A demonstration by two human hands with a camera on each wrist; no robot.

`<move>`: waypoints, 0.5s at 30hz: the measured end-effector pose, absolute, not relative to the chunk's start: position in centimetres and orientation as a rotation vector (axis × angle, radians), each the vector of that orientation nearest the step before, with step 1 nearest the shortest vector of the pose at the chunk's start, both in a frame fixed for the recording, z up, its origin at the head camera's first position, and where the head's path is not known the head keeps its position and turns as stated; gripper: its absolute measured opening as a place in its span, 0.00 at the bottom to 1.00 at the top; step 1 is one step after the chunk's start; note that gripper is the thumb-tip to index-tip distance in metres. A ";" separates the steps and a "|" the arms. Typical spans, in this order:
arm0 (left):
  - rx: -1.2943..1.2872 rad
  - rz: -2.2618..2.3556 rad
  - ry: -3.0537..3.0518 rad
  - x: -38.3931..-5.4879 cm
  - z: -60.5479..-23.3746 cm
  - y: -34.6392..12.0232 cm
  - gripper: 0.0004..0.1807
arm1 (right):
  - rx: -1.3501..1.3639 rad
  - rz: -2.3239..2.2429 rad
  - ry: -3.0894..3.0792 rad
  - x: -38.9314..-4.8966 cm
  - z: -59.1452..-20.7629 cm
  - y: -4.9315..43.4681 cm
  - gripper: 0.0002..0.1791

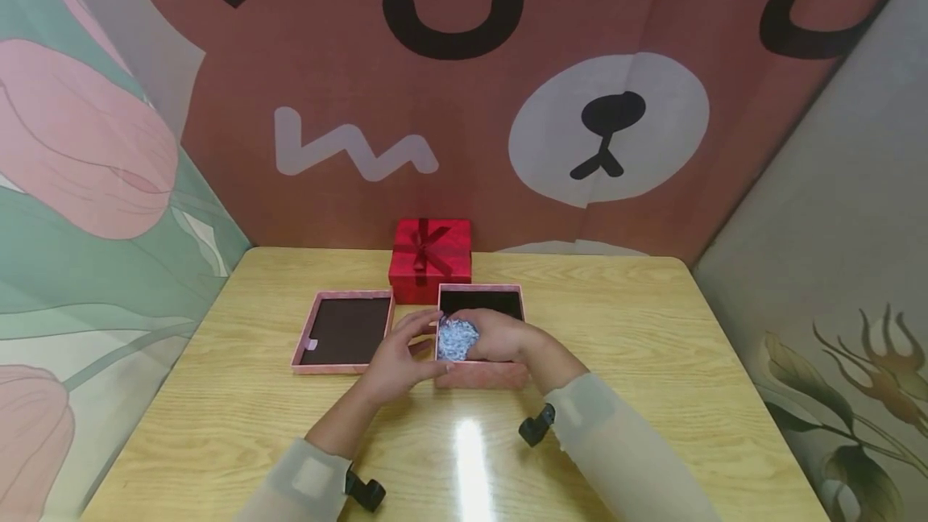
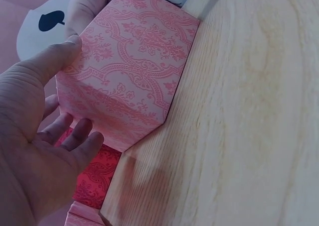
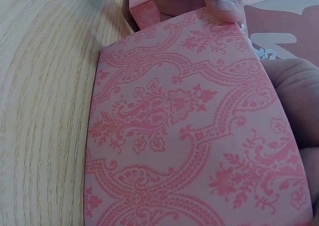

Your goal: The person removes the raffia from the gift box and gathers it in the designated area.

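A pink patterned gift box (image 1: 482,377) stands uncovered on the table, dark inside. My left hand (image 1: 397,361) holds its near left corner. In the left wrist view the thumb lies at the top edge of the near wall and the fingers (image 2: 82,136) touch the left side. My right hand (image 1: 499,335) reaches into the box, around a clump of pale blue shredded paper (image 1: 457,340) at the left side. Its fingertips are hidden by the paper and box walls. In the right wrist view the near wall (image 3: 164,126) covers much of this hand.
A pink lid (image 1: 344,332) lies to the left, dark inside up, with a small pale tag. Behind the box stands a red gift box (image 1: 431,256) with a dark red ribbon, near the patterned curtain (image 1: 464,192). The wooden table (image 1: 616,329) extends to the right.
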State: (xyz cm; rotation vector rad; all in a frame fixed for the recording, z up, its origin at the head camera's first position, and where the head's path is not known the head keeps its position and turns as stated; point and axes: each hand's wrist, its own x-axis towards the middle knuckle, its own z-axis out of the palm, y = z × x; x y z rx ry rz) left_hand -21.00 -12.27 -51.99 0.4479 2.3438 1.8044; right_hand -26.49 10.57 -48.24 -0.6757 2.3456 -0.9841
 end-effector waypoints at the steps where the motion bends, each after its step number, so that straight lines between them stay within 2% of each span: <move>1: 0.449 1.802 2.346 -21.0 -52.0 -12.3 0.44 | -0.673 -0.984 2.345 -26.4 -48.1 10.6 0.37; 10: 0.445 1.794 2.347 -21.1 -51.9 -12.3 0.44 | -0.742 -1.050 2.306 -26.4 -47.7 11.0 0.29; 15: 0.427 1.789 2.353 -21.0 -51.9 -12.2 0.43 | -0.764 -1.069 2.306 -26.3 -47.4 11.2 0.31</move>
